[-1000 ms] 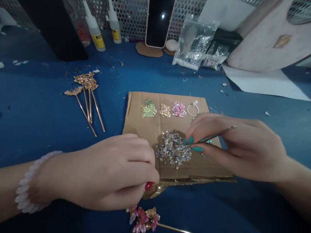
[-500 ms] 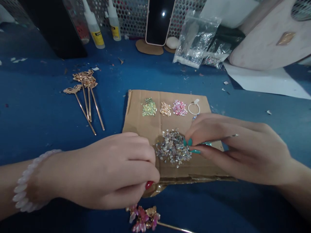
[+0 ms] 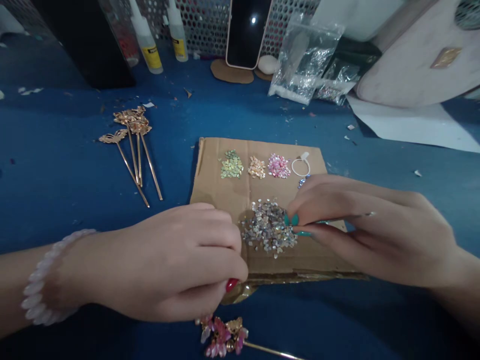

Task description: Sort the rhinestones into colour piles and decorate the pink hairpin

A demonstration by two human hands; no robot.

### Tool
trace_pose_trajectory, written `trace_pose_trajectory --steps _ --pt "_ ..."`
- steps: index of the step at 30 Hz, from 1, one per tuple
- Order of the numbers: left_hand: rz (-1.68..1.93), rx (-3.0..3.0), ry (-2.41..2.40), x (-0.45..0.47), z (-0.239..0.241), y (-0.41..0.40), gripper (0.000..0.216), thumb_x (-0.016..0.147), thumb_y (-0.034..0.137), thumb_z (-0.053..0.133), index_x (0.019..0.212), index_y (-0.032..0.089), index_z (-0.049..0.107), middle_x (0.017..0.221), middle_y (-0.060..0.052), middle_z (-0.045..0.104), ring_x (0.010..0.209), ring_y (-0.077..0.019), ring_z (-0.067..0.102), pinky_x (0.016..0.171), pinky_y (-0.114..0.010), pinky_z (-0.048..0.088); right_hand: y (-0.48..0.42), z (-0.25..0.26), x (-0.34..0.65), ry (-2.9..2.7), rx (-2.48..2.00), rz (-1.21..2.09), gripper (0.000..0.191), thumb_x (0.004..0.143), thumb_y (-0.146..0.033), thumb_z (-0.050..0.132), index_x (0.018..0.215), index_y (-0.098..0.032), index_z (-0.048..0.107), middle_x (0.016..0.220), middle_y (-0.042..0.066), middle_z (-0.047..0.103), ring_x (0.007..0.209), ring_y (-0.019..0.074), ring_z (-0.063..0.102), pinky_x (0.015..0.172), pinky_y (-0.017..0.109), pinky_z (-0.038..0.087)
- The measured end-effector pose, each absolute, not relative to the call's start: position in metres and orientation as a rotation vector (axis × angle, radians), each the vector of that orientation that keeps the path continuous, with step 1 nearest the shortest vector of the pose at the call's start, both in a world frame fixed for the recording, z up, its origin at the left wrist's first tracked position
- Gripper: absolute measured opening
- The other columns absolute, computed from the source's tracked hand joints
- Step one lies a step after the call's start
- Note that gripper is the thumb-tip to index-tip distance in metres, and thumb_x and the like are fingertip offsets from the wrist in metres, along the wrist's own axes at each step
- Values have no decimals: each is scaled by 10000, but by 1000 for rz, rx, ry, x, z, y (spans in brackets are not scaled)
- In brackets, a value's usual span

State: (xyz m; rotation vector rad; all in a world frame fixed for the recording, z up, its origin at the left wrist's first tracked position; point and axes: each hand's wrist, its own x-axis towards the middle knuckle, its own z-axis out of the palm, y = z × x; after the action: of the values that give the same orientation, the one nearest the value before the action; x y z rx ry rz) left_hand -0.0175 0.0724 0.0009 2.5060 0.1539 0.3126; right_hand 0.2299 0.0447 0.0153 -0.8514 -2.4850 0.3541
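A blue table ran out under everything, its top hard-looking and littered with scraps, and a perforated panel stood beyond the cardboard. That cardboard, creased and ragged along its near edge, lay flat on the table.

The left hand covered the cardboard's near left corner, fingers curled under; whether they pinched anything I could not tell. The right hand came in over the cardboard's right side, thumb and fingertips drawn together on a thin tool, mostly hidden in the grip.

Beyond the cardboard stood a phone and clear bags. Gold stick ornaments lay to its left; a pink-petalled ornament lay on its near side.

The silver chips sat heaped in the middle of the cardboard, just at the right fingertips. Smaller green, peach and pink piles lined its far part.

Each silver chip looked nearly weightless, stiff, glossy and probably slippery, likely to skid or scatter if nudged, perhaps brittle when thin. The outer rim of the heap, where chips lay singly, seemed the best place to take one, lightly by opposite edges.
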Motion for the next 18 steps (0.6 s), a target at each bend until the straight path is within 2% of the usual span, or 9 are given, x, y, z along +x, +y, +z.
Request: trace_pose_trajectory --steps 8,11,15,18 --pt "316 2495 148 -17 1 71 217 824 35 410 853 148 594 727 -37 592 669 -161 491 655 -305 380 46 17 229 -2455 -851 373 139 875 -65 473 850 -197 509 755 1 628 762 100 627 735 245 538" --pt "319 2496 150 -17 2 72 220 824 34 405 841 145 594 719 -36 586 658 -158 480 642 -303 373 49 17 233 -2420 -879 347 127 870 -97 495 821 -212 515 739 2 631 755 116 640 669 253 539" --pt "309 2491 154 -17 2 72 233 820 31 389 825 144 593 722 -37 584 658 -154 469 634 -299 369 59 10 242 -2260 -1066 248 98 815 -138 561 807 -235 553 762 11 647 741 169 653 563 300 512" --pt "300 2481 157 -17 2 73 244 815 28 375 813 143 590 718 -34 581 655 -150 457 623 -296 364 70 -1 248 -2102 -1186 113 74 806 -168 557 823 -231 592 797 22 659 705 179 643 586 332 503"
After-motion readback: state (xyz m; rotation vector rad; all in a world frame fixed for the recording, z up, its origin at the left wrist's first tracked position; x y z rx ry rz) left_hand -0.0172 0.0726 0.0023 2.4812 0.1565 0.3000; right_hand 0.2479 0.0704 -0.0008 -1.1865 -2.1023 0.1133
